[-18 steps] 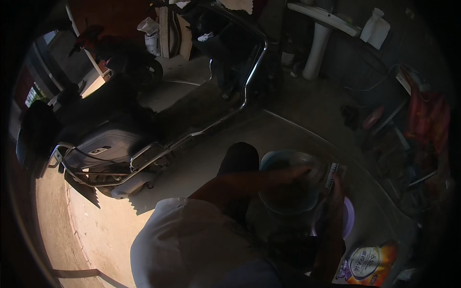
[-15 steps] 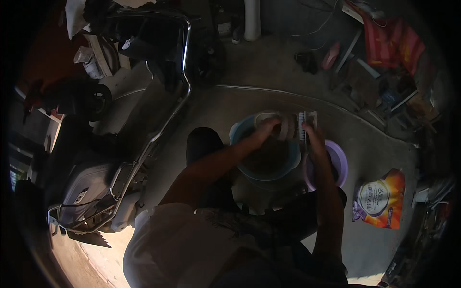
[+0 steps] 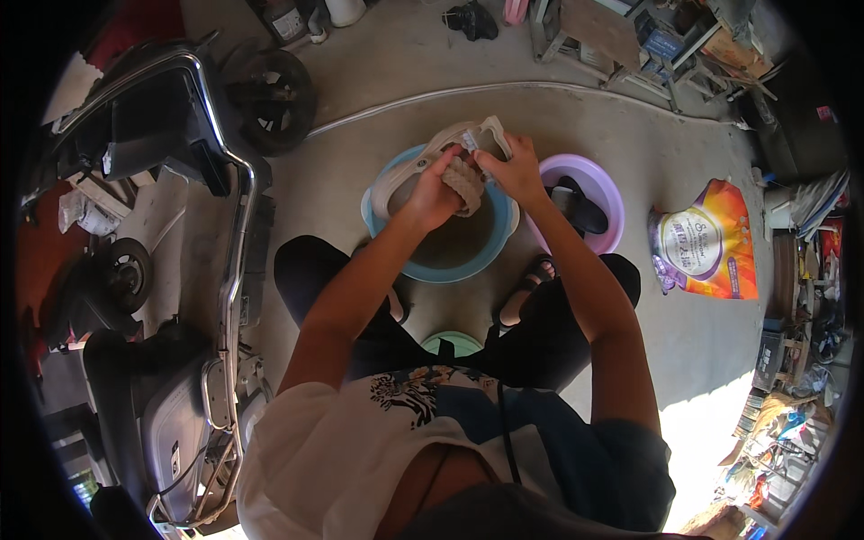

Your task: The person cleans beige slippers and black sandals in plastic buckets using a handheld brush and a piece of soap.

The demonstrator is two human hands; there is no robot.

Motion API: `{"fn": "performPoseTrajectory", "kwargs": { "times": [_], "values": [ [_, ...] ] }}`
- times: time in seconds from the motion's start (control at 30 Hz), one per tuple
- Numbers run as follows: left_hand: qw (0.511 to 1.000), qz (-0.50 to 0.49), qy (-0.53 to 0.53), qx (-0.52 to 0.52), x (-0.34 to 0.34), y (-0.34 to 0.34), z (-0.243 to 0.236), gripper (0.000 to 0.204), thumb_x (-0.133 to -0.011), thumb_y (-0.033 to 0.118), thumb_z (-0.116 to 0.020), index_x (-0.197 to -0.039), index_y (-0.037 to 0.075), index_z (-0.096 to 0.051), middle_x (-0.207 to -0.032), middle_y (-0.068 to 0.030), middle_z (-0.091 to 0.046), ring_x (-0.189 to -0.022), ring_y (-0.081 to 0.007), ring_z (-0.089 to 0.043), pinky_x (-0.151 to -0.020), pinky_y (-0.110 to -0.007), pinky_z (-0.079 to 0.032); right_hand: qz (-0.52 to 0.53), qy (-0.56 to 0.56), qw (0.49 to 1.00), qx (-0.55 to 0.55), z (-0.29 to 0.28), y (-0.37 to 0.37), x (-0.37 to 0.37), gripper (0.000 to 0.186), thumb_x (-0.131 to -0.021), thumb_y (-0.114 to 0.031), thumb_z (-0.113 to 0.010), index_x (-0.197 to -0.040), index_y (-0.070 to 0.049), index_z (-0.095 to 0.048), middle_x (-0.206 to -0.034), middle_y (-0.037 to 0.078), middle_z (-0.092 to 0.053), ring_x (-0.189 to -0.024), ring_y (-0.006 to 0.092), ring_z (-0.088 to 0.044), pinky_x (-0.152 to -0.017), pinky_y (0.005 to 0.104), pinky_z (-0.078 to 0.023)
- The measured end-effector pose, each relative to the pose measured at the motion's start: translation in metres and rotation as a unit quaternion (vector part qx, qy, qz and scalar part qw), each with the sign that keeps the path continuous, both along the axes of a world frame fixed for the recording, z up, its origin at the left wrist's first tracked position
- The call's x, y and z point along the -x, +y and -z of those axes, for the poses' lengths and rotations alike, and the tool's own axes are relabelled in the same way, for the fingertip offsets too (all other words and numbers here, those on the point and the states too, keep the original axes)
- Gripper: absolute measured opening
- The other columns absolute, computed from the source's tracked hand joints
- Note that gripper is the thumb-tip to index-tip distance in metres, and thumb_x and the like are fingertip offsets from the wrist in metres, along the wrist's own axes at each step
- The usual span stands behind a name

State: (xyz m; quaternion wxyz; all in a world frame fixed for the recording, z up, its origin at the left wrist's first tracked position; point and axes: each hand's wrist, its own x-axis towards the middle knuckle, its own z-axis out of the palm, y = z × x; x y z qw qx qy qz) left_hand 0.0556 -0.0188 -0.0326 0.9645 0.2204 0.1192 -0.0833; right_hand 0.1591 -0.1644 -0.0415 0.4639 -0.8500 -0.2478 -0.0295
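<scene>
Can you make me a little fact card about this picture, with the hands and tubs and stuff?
Left hand: gripping a beige shoe with a braided strap
Right hand: holding a white-bristled brush close to the shoe
Blue round plastic tub: below the shoe
Purple round plastic tub: holds dark footwear
Right of purple tub: orange-and-purple plastic bag

1. My left forearm (image 3: 371, 274) slants forward and inward; the left hand (image 3: 436, 193) is curled in a grip.
2. My right forearm (image 3: 580, 265) angles forward and leftward; the right hand (image 3: 513, 169), fingers bent, is just beside the left.
3. My knees (image 3: 309, 261) are spread wide.
</scene>
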Motion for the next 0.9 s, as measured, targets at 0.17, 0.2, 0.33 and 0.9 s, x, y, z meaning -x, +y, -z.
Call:
{"fn": "performPoseTrajectory", "kwargs": {
  "times": [0.17,0.2,0.33,0.9],
  "values": [
    [0.982,-0.051,0.055,-0.173,0.014,-0.005,0.009,0.037,-0.094,0.028,-0.054,-0.129,0.015,-0.052,-0.121,-0.0001,-0.055,-0.11,-0.0152,-0.052,-0.092,-0.034,-0.041,0.004,0.169,0.985,-0.044,-0.022,-0.006,-0.019,0.064,-0.071,-0.041,-0.073,-0.117,0.002,-0.06,-0.124,0.022,-0.05,-0.11,0.0325,-0.056,-0.091,0.0389,-0.046],
    [0.966,-0.033,0.054,-0.249,0.017,-0.006,0.01,0.039,-0.094,0.028,-0.054,-0.13,0.014,-0.05,-0.121,-0.0001,-0.055,-0.108,-0.0142,-0.051,-0.089,-0.032,-0.041,-0.01,0.167,0.985,-0.042,-0.031,-0.003,-0.013,0.064,-0.071,-0.041,-0.073,-0.117,0.002,-0.06,-0.125,0.022,-0.05,-0.109,0.0321,-0.057,-0.089,0.0395,-0.047],
    [0.919,-0.007,0.038,-0.392,0.02,-0.008,0.028,0.046,-0.091,0.023,-0.058,-0.132,0.008,-0.046,-0.122,-0.0022,-0.053,-0.108,-0.0135,-0.051,-0.09,-0.03,-0.041,-0.076,0.045,0.996,0.028,-0.029,0.015,0.025,0.071,-0.072,-0.048,-0.07,-0.123,-0.001,-0.057,-0.123,0.022,-0.05,-0.106,0.034,-0.058,-0.089,0.0401,-0.047],
    [0.941,-0.082,-0.042,-0.327,0.062,-0.046,0.104,0.057,-0.089,0.008,-0.056,-0.142,0.002,-0.035,-0.136,-0.0066,-0.047,-0.123,-0.017,-0.045,-0.102,-0.032,-0.037,-0.053,0.087,0.994,0.043,0.041,-0.004,0.046,0.063,-0.075,-0.046,-0.07,-0.113,0.003,-0.062,-0.105,0.027,-0.059,-0.101,0.0366,-0.059,-0.086,0.0403,-0.046]
  ]
}}
